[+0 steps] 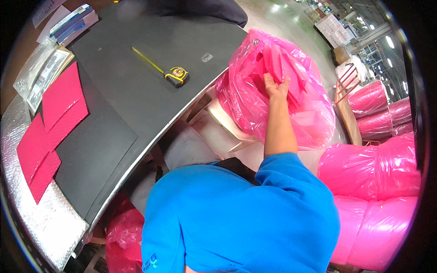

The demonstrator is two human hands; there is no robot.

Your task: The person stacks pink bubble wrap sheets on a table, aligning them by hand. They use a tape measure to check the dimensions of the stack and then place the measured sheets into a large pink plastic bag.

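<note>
My right hand [275,87] reaches out to a large clear plastic bag [241,107] full of pink bubble-wrap pouches [284,63]. Its fingers are apart and rest against the pouches at the bag's mouth; I see nothing gripped in them. My left hand is out of view. On the dark table to the left lie two pink bubble-wrap pouches [63,102], partly overlapping. A yellow and black tape measure [176,76] lies on the dark tabletop [136,27] with its blade pulled partly out.
Silvery bubble sheeting [38,227] covers the table's left end. Papers in clear plastic [45,75] and a blue-and-white stack [75,22] lie at the far left. Bulging pink bundles [368,173] pile up on my right. Another pink bag [124,239] sits below the table edge.
</note>
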